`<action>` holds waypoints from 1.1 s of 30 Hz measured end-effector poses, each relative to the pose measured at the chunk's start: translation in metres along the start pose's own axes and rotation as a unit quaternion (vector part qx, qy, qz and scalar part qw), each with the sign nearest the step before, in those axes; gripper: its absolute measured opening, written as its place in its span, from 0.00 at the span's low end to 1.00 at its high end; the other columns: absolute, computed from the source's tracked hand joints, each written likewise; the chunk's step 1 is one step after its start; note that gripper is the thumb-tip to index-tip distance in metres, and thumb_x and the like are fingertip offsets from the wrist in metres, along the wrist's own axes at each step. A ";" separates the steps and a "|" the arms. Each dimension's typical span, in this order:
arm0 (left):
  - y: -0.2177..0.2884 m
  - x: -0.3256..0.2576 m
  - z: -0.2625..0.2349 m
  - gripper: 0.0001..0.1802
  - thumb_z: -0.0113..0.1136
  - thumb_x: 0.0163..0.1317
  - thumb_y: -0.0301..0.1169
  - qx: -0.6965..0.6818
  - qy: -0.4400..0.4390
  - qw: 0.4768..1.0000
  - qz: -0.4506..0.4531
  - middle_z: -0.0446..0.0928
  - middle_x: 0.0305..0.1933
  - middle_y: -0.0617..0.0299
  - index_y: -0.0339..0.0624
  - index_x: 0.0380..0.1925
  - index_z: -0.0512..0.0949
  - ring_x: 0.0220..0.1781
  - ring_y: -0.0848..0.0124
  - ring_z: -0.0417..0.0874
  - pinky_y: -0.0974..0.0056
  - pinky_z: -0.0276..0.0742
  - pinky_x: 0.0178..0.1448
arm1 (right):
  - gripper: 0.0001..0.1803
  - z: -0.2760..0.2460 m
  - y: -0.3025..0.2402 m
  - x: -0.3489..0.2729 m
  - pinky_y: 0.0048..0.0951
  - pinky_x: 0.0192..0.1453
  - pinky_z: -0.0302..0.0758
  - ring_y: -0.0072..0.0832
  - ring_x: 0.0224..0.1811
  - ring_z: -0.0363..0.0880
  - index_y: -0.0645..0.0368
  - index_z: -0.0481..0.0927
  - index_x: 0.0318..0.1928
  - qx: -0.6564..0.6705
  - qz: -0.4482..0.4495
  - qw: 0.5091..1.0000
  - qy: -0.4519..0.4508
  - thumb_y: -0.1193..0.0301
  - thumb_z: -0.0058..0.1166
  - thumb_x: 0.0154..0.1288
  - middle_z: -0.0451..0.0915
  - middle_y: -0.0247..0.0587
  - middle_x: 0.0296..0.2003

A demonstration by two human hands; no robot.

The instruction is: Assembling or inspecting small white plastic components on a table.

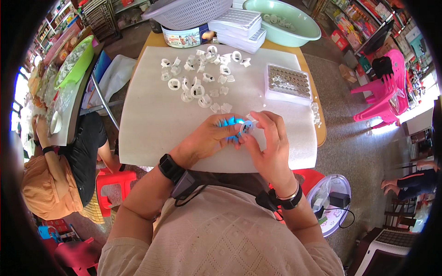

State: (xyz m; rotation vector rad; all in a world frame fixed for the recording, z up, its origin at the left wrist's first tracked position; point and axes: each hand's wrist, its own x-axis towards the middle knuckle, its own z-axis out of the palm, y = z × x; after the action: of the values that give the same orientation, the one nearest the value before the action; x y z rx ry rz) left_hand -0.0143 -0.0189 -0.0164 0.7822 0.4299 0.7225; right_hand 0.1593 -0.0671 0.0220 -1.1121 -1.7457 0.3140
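Note:
Over the near part of the pale sheet [152, 138], my left hand [205, 138] pinches a small round white plastic light piece [247, 127]. A blue glow shines between those fingers. My right hand [271, 145] has its thumb and fingertips closed on the right side of the same piece, with a small white tab at the fingertips. Many similar white plastic pieces [197, 90], some with dark marks, lie scattered farther off on the sheet. To the right stands a clear plastic box [286, 95] holding rows of small round grey discs that look like button cells.
At the far edge of the table stand a grey basket [189, 16], a round tin [184, 38], stacked white trays [239, 27] and a green basin [294, 34]. Another person [64, 179] sits at a side table on the left. Pink chairs [384, 92] stand right.

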 end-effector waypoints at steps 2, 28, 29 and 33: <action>0.000 -0.001 0.001 0.17 0.57 0.67 0.33 -0.003 0.000 1.000 0.000 0.78 0.44 0.60 0.35 0.51 0.74 0.41 0.73 0.79 0.66 0.77 0.42 | 0.22 0.002 0.000 -0.004 0.39 0.44 0.74 0.44 0.42 0.75 0.60 0.73 0.49 0.004 -0.016 1.000 -0.019 0.82 0.59 0.51 0.76 0.44 0.38; 0.003 0.000 0.016 0.19 0.49 0.71 0.30 0.158 0.006 0.987 0.041 0.78 0.46 0.60 0.38 0.59 0.70 0.44 0.73 0.80 0.68 0.78 0.44 | 0.06 -0.004 0.015 -0.005 0.18 0.28 0.71 0.15 0.25 0.73 0.63 0.77 0.42 0.379 0.369 0.849 0.013 0.77 0.54 0.64 0.79 0.32 0.29; 0.001 0.000 0.014 0.19 0.49 0.71 0.30 0.158 0.005 0.987 0.040 0.78 0.46 0.60 0.38 0.59 0.70 0.44 0.73 0.80 0.68 0.78 0.44 | 0.07 -0.003 0.013 -0.005 0.18 0.29 0.71 0.15 0.25 0.73 0.64 0.77 0.43 0.379 0.361 0.852 0.004 0.76 0.55 0.64 0.79 0.32 0.29; -0.004 -0.001 0.004 0.17 0.50 0.70 0.29 0.031 0.031 0.995 0.094 0.79 0.45 0.59 0.35 0.57 0.71 0.43 0.72 0.80 0.67 0.78 0.44 | 0.07 -0.009 0.014 0.004 0.20 0.30 0.72 0.17 0.26 0.74 0.63 0.78 0.41 0.319 0.334 0.887 -0.001 0.75 0.56 0.64 0.79 0.33 0.30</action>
State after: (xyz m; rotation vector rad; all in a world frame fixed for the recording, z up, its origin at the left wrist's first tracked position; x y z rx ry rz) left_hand -0.0106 -0.0236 -0.0167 0.8686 0.4413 0.9144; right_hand 0.1740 -0.0590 0.0200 -1.1595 -1.0583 1.2164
